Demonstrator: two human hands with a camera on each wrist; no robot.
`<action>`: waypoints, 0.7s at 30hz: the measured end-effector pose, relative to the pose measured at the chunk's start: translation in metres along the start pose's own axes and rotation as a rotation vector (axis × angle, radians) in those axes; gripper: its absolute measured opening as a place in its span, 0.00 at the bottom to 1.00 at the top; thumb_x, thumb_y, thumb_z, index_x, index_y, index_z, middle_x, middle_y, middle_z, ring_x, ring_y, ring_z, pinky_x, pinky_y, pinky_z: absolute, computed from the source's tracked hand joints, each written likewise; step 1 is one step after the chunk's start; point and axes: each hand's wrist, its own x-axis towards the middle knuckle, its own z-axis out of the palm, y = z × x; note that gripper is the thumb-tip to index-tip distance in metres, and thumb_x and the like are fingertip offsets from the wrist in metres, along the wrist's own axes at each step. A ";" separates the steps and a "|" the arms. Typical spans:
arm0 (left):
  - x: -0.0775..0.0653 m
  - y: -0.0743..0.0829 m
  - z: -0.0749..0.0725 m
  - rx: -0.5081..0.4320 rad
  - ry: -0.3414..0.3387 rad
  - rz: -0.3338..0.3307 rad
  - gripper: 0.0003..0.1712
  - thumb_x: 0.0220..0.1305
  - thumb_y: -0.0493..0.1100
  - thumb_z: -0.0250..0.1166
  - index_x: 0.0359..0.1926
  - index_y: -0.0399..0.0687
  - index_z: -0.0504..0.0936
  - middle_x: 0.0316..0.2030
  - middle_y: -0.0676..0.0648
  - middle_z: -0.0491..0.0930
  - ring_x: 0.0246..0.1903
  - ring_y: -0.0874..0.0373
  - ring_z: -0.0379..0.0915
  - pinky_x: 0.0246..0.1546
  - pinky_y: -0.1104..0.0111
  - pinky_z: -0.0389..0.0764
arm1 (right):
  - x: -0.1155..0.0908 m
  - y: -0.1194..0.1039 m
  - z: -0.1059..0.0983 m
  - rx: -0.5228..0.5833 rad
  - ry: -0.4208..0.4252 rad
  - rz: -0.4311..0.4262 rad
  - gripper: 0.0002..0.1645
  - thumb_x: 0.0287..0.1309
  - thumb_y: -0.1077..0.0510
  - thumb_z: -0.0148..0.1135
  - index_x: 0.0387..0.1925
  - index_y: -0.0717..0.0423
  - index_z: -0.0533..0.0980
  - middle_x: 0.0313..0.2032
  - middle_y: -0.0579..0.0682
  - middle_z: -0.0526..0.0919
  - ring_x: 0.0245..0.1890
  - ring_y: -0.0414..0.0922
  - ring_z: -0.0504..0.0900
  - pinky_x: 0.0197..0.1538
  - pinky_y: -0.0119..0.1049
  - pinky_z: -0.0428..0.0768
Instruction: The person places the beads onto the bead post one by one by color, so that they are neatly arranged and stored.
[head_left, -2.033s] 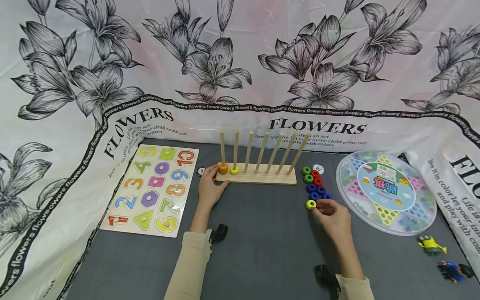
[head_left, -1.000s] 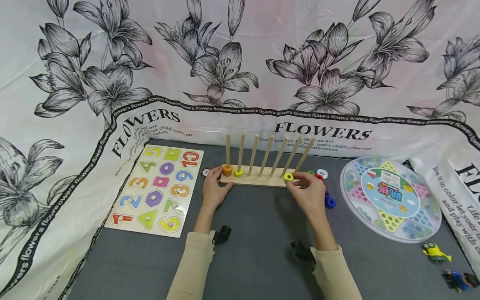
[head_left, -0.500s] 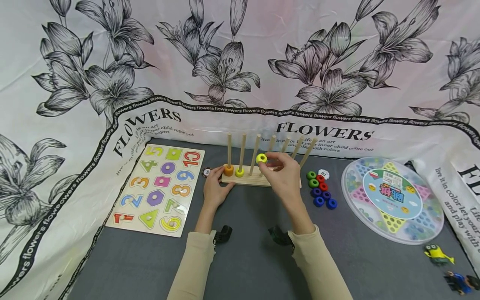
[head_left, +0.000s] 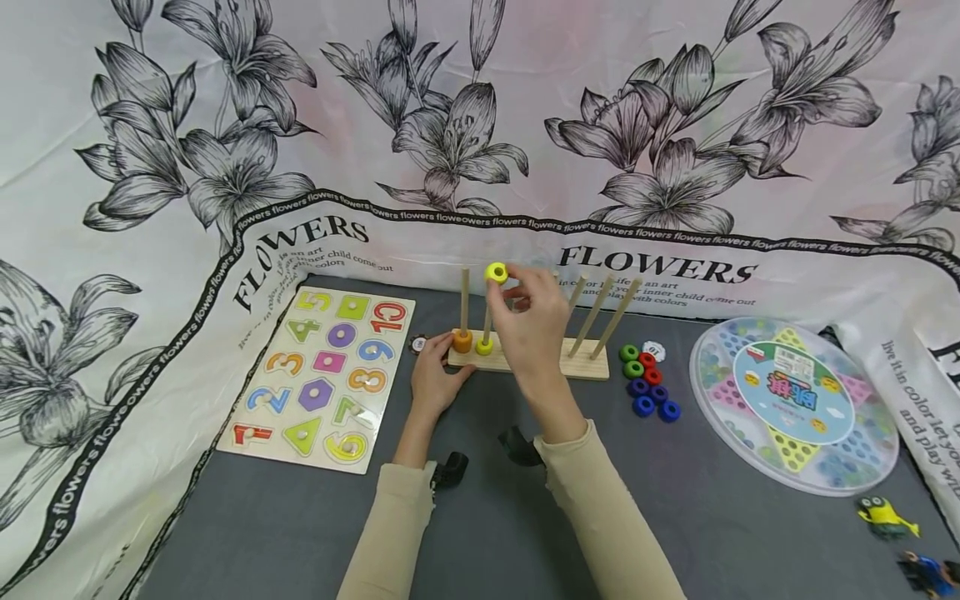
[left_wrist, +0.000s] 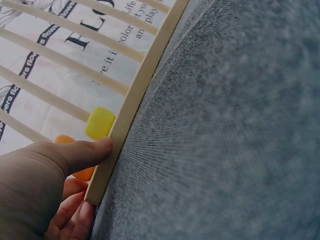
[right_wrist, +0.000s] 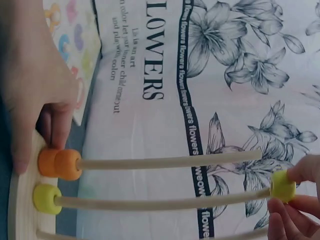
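A wooden stand (head_left: 588, 367) with a row of upright pegs stands on the grey cloth. My left hand (head_left: 437, 379) grips its left end, the thumb along the front edge in the left wrist view. Two orange beads (right_wrist: 59, 163) sit at the foot of the first peg, and a yellow bead (right_wrist: 47, 198) at the foot of the second. My right hand (head_left: 534, 329) pinches another yellow bead (head_left: 496, 273) at the second peg's tip. In the right wrist view, I cannot tell whether the tip has entered its hole. The right hand hides several middle pegs in the head view.
Right of the stand lie green beads (head_left: 632, 353), red beads (head_left: 652, 376), several blue beads (head_left: 642, 406) and a white chip (head_left: 654, 351). Beyond them is a round game box (head_left: 870, 417), with a yellow toy figure (head_left: 887, 517) nearby. A number puzzle board (head_left: 292, 456) lies left.
My right hand has picked the yellow bead from the bead group, carried it left across the stand and raised it to the second peg's tip. My left hand keeps its grip on the stand.
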 end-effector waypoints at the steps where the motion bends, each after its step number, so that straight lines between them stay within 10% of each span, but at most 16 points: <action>1: 0.000 0.001 0.001 -0.005 0.000 0.004 0.37 0.53 0.42 0.77 0.62 0.32 0.75 0.60 0.37 0.73 0.58 0.43 0.72 0.52 0.58 0.81 | 0.001 0.000 0.001 -0.010 0.019 -0.006 0.14 0.56 0.64 0.69 0.44 0.68 0.83 0.37 0.61 0.82 0.27 0.50 0.84 0.30 0.41 0.84; 21: 0.001 0.000 0.001 -0.018 -0.013 -0.025 0.37 0.53 0.42 0.77 0.63 0.32 0.75 0.61 0.38 0.72 0.58 0.44 0.71 0.53 0.59 0.80 | 0.002 0.000 0.013 -0.101 -0.006 0.050 0.15 0.59 0.62 0.66 0.45 0.68 0.82 0.40 0.59 0.81 0.24 0.49 0.84 0.29 0.39 0.84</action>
